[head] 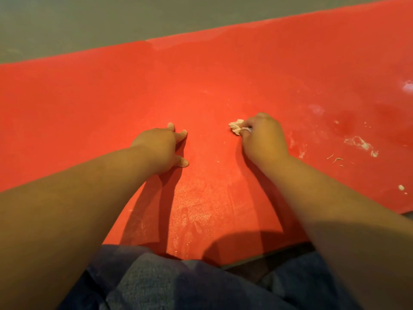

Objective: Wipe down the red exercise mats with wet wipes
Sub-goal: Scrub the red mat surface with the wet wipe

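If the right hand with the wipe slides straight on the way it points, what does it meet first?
Only bare mat, it seems: the right hand and its wipe would pass beyond the left hand, then reach the grey floor.

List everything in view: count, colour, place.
mat: one, red, spread over the floor, fills most of the view
floor: one, grey, beyond the mat's far edge
wipe: one, white, crumpled, on the mat near centre
smears: several, white, on the mat at right
bits: a few, white, on the mat near its right edge
jeans: blue, bottom of view
left hand: one, fingers spread, rests on the mat
right hand: one, grips the wipe
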The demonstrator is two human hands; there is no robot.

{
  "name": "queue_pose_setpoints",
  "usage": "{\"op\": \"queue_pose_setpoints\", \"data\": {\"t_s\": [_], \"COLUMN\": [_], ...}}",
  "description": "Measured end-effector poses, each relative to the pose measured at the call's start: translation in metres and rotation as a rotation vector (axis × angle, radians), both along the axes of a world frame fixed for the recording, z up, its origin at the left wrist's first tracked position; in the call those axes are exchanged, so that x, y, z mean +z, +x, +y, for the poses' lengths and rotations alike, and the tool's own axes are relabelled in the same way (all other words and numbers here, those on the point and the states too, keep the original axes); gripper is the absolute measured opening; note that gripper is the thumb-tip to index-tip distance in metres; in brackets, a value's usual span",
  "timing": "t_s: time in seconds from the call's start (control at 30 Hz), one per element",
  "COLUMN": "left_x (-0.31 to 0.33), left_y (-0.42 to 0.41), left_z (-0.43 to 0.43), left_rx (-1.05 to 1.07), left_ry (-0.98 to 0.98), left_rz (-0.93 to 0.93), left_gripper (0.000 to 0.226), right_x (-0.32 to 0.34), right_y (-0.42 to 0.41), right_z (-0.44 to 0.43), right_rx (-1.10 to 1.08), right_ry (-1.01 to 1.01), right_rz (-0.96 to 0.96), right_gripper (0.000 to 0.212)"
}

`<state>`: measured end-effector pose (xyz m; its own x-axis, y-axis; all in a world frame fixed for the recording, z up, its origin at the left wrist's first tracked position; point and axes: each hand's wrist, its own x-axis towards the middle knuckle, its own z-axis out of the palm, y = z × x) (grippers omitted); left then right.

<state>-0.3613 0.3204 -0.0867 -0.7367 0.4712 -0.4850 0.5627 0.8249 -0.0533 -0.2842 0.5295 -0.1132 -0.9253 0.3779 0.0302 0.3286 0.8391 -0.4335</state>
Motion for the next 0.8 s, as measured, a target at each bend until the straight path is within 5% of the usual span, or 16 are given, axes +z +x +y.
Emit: {"op": "queue_pose_setpoints", "data": {"t_s": [0.07,0.23,0.5,0.67,0.8], "left_x": [0.002,0.001,0.002,0.001,0.003], "left_y": [-0.001,0.0,-0.002,0.0,-0.002], "left_z": [0.0,-0.001,0.001,0.001,0.001], "left_rx": [0.003,-0.019,-0.008,-0.017,-0.024], "left_ry": [-0.003,-0.015,-0.021,-0.028,-0.034], "left_rz": [-0.006,0.002,-0.004,-0.003,0.003], "left_gripper": [0.087,0.087,0.087,0.087,0.087], "right_x": [-0.001,-0.002,0.001,-0.003,-0.002], "right_y": [-0.004,0.042,-0.004,0.07,0.041], "right_z": [-0.026,-0.073,-0.021,-0.055,-0.037], "right_rx": [-0.003,0.383,0.093,0.319,0.355], "right_ry": [-0.043,-0.086,0.028,-0.084,-0.052], "right_rz": [-0.032,-0.001,-0.036,0.031,0.006], "right_gripper": [0.022,0.02,0.02,0.015,0.017]}}
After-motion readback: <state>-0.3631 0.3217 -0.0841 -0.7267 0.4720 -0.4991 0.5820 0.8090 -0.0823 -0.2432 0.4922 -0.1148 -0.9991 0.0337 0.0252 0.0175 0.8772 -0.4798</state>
